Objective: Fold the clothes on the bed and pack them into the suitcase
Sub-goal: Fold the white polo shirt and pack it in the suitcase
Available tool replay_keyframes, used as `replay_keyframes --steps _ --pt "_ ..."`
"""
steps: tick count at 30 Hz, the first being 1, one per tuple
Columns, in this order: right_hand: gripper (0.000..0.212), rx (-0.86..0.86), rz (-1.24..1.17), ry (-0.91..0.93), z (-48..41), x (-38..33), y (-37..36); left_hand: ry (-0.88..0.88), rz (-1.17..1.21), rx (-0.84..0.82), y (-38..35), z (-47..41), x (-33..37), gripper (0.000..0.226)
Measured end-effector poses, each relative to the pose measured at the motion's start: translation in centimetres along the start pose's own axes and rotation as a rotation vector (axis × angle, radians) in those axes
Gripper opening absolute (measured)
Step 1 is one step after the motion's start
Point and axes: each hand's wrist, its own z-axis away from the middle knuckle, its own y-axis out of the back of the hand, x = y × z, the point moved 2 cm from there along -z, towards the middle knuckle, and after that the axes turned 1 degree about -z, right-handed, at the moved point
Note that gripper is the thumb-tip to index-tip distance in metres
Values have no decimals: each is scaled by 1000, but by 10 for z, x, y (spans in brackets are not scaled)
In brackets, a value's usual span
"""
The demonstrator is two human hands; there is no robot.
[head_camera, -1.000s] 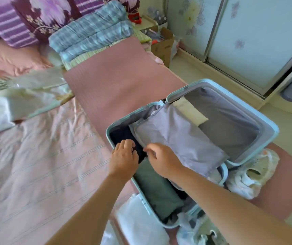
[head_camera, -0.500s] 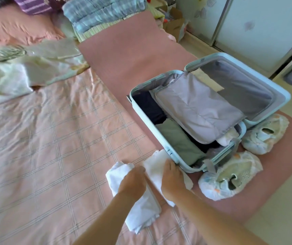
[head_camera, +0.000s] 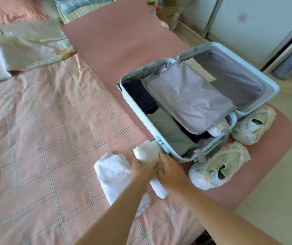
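A light blue suitcase (head_camera: 138,112) lies open on the bed. Inside it are a dark folded garment (head_camera: 141,98), a green folded garment (head_camera: 170,129) and a grey divider flap (head_camera: 189,98). A rolled white garment (head_camera: 147,152) lies on the checked sheet against the suitcase's near corner. My left hand (head_camera: 141,169) and my right hand (head_camera: 170,171) both grip this roll. A second white garment (head_camera: 113,175) lies crumpled just left of my left hand.
Two shoes in printed covers (head_camera: 219,165) (head_camera: 254,125) sit on the pink mat (head_camera: 115,41) right of the suitcase. A pale crumpled quilt (head_camera: 23,45) and folded bedding (head_camera: 74,7) lie at the bed's head. A wardrobe (head_camera: 247,18) stands beyond.
My hands left the suitcase and came down onto the white clothes beside it. They now grip one white garment as a roll, lifted toward the suitcase's corner.
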Motion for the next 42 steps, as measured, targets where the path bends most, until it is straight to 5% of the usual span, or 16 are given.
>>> replay_keyframes --steps 6,12,16,20,26,36,42 --pt "42 277 -194 183 6 -45 17 -63 247 3 69 27 -1 29" --pt "63 -302 -137 -43 1 -97 -31 39 349 47 131 15 -52 62" --pt "53 -210 -14 -55 -1 -95 -59 108 282 105 149 -3 -87 64" --pt "52 -335 -415 -251 -3 -92 -66 146 398 -16 147 -11 -84 72" --pt "53 -409 -509 -300 -9 -94 -66 161 452 1 138 -5 -66 75" --pt "22 -181 -655 -47 -49 -98 127 -276 475 -44 81 40 110 79" --pt "42 -12 -622 -5 -114 -31 271 -382 476 -84 -42 24 245 61"
